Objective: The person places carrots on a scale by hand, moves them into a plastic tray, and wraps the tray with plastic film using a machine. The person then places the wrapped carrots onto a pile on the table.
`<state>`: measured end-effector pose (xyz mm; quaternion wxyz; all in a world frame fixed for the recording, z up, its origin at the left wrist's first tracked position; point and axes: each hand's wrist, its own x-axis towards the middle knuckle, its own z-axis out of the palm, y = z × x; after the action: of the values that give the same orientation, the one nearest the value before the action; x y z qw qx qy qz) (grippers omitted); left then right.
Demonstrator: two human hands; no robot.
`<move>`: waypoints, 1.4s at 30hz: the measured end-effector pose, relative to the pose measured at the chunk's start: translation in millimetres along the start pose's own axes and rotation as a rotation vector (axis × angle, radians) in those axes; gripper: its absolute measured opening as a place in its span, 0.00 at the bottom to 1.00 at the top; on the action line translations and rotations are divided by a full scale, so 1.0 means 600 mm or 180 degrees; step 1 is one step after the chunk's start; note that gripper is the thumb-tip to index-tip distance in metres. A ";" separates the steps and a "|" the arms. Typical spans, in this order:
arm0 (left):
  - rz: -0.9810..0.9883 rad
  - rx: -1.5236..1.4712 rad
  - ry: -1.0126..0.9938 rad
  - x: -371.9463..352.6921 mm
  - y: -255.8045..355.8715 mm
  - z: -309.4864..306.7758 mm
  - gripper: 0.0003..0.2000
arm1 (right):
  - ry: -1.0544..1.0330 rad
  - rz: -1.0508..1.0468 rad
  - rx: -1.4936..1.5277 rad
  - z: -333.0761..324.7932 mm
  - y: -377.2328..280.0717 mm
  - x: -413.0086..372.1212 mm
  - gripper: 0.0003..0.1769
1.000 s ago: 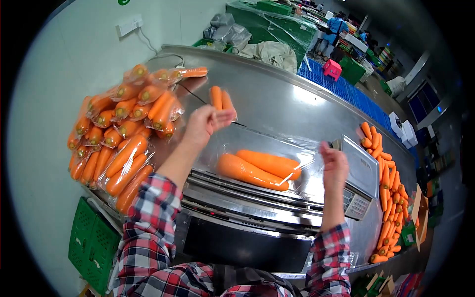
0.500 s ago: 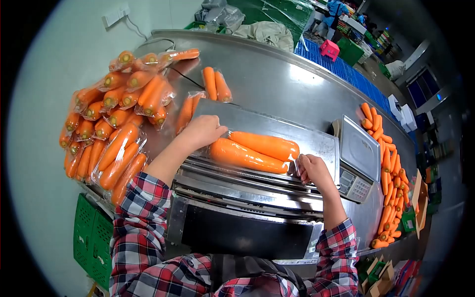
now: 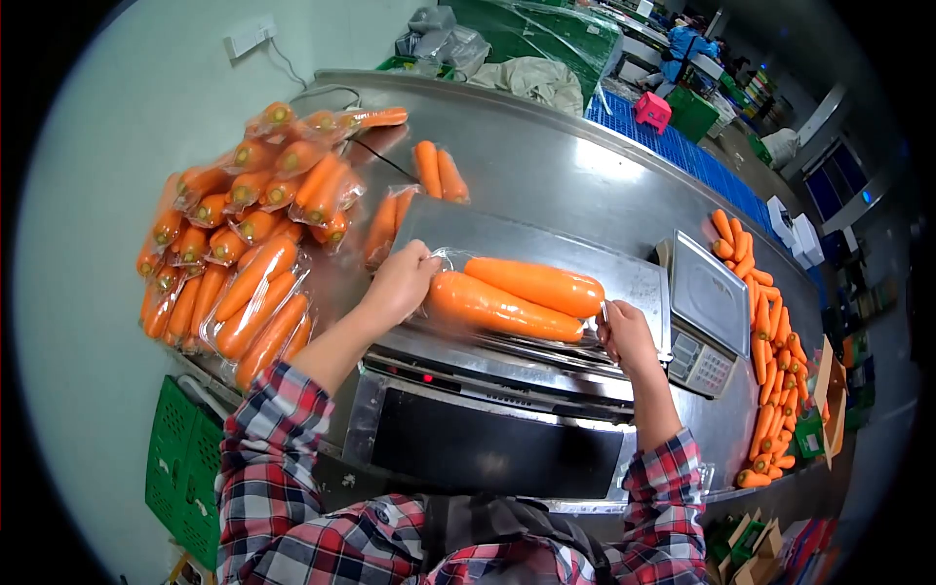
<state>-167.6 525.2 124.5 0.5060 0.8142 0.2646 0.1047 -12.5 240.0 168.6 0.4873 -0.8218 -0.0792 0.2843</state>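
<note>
I can't read the keypad [image 3: 715, 371], my left hand [image 3: 401, 285] hides most of its own fingers, my shirt [image 3: 336, 546] runs off the bottom edge, and the distant person in blue [image 3: 683, 49] is too small to make out clearly.

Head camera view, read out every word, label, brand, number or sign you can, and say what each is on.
None can be read.
Pale keypad on silver, flat-panned scale: key markings too small.
Silver metal machine with black front panel: any marks too small or blurred.

Left hand [image 3: 402, 283] — right hand [image 3: 629, 337] too — has gripped film [image 3: 446, 258].
</note>
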 end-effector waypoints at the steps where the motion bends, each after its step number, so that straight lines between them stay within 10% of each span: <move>1: -0.0073 -0.0227 -0.0026 -0.032 0.005 -0.007 0.11 | -0.0045 -0.0030 -0.0072 -0.004 0.006 -0.022 0.17; 6: -0.0807 -0.0616 -0.0481 -0.203 0.012 -0.041 0.11 | -0.0439 0.0267 -0.0715 -0.007 0.052 -0.183 0.17; 12: -0.0196 0.0473 0.0136 -0.298 -0.095 0.007 0.11 | -0.0275 0.0101 -0.1019 0.048 0.188 -0.239 0.13; 18: -0.1702 -0.2203 0.0498 -0.403 -0.129 0.029 0.10 | 0.0467 -0.0705 -0.0656 0.086 0.250 -0.249 0.06; 22: -0.2980 -0.3986 -0.1085 -0.500 -0.154 0.015 0.13 | 0.0376 -0.0356 0.0025 0.099 0.246 -0.239 0.04; 28: -0.0989 -0.3249 -0.2235 -0.494 -0.195 -0.035 0.26 | 0.0479 -0.0837 0.0905 0.062 0.100 -0.221 0.05; 35: -0.0197 -0.2389 -0.3542 -0.371 -0.119 -0.053 0.29 | -0.2451 -0.0542 -0.0366 0.132 0.070 -0.340 0.15; 40: 0.0307 -0.3105 -0.0570 -0.324 -0.031 -0.006 0.12 | -0.2030 -0.0558 -0.0688 0.118 0.093 -0.365 0.24; 42: 0.0415 -0.3877 -0.2123 -0.345 -0.012 0.030 0.08 | -0.1971 -0.0551 -0.0646 0.123 0.114 -0.356 0.27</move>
<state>-335.3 402.9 130.0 0.9195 0.3884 -0.0601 0.0091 -239.2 173.6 167.2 0.3782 -0.7310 -0.3208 0.4687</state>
